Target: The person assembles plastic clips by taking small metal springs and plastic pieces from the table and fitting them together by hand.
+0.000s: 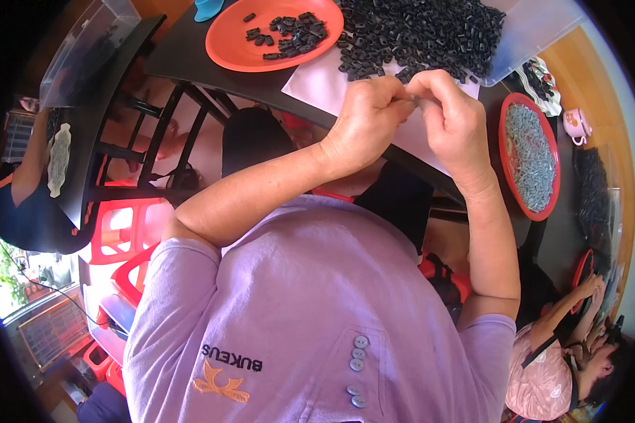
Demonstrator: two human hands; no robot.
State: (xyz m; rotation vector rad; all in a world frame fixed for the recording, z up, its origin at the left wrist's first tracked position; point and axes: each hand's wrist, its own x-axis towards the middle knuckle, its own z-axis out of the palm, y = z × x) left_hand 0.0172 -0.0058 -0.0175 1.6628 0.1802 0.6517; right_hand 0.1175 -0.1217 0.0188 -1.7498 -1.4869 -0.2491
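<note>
My left hand point(369, 120) and my right hand point(455, 127) meet fingertip to fingertip over the front edge of the dark table. Both are closed in a pinch, and whatever sits between the fingers is too small and covered to name. Just beyond them spreads a big heap of small black plastic pieces point(416, 32), partly on a white sheet point(314, 88). To the left, an orange-red plate point(226, 46) carries a smaller group of the same black pieces point(296, 39). Right of my right hand, a red oval tray point(504, 151) is full of small grey-blue screw-like parts point(529, 158).
A clear plastic bin point(536, 35) adjoins the heap. Farther right are a white scalloped dish point(549, 99) and a pink mug point(576, 125). Another person point(543, 374) works at lower right, another arm point(32, 155) shows at far left. Red stools point(123, 229) stand at left.
</note>
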